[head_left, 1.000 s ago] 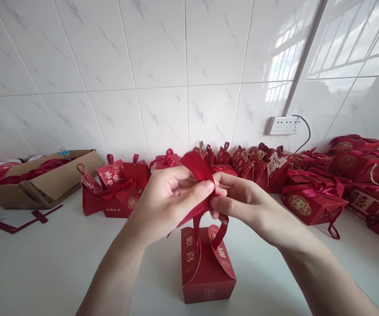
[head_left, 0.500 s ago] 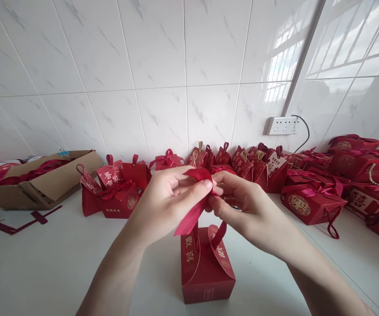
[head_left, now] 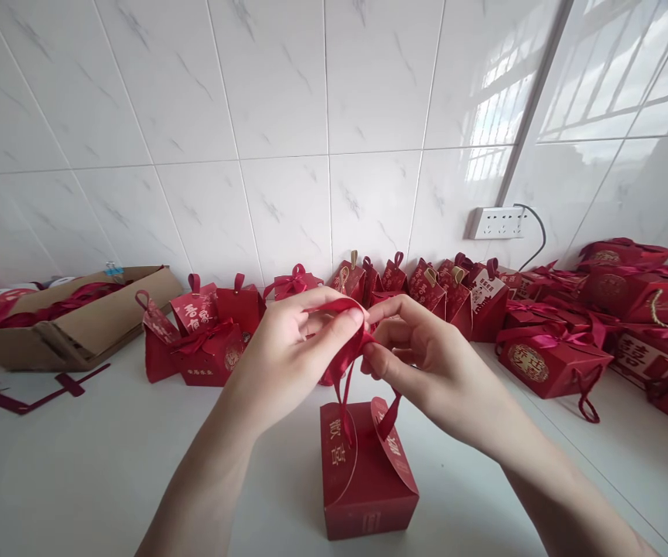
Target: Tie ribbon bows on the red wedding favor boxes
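Observation:
A red ribbon [head_left: 345,357] is pinched between the thumb and fingers of my left hand [head_left: 299,348], above a small red box. My right hand [head_left: 426,356] pinches the same ribbon just to the right, its fingertips close to the left ones. Both ends of the ribbon run down into the curved top flaps of the red box [head_left: 371,487], which stands upright on the white table [head_left: 252,495]. Gold characters show on its flaps. Part of the ribbon between the fingers is hidden.
Finished red boxes [head_left: 211,352] line the tiled wall, with more piled at the right [head_left: 554,356]. A cardboard box [head_left: 66,340] holding ribbons lies at the left, beside dark red ribbon strips [head_left: 25,402]. A power strip [head_left: 499,223] is on the wall.
The broad ribbon end that hung down left below my left fingers has swung up and right. My hands have shifted slightly, still pinching the ribbon. The box looks slightly lower and farther right.

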`<state>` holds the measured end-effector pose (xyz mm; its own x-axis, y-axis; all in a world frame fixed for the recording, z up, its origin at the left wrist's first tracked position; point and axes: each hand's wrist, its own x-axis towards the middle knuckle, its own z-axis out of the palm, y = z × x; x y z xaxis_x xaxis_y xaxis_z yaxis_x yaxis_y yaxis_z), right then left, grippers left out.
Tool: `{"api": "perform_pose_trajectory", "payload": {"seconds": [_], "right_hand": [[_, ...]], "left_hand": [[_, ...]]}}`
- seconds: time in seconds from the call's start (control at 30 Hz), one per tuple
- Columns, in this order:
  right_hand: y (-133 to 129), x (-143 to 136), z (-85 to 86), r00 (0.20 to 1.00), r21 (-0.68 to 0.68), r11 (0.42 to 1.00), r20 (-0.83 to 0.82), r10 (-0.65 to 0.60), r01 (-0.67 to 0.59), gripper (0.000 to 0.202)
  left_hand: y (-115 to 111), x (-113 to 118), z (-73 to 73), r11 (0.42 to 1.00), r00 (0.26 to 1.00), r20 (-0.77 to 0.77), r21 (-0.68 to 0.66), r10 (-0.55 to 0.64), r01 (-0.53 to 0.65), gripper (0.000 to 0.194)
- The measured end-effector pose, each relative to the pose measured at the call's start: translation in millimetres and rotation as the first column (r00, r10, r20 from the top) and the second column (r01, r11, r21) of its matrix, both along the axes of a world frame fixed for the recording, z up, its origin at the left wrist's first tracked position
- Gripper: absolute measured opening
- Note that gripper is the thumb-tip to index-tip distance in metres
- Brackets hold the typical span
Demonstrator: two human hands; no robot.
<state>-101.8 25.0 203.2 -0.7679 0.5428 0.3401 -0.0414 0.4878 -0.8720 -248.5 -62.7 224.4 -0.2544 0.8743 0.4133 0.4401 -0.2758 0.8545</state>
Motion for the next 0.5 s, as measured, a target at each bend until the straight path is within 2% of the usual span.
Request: {"api": "perform_pose_trajectory", "payload": {"seconds": [0.17,0.3,0.5], "right_hand": [[0.1,1.0,0.3,0.999,-0.028,0.999,-0.018,0.042,-0.042,0.005],[1.9,2.0,1.4,0.991,-0.067,0.990,-0.061,0.117,-0.121,0.007],[5.3,3.3,2.9,0.986,-0.151,0.976,-0.079,0.149,-0.159,0.008]], "left_hand": [[1.2,-0.3,0.6,1.000,0.999,-0.032,-0.005,0.000,0.000,0.024],[3.1,-1.0,0.3,0.999,1.000,0.018,-0.038,0.007,-0.007,0.023],[2.7,-0.3,-0.6,0.999,0.998,0.056,-0.044,0.001,0.001,0.025]]}}
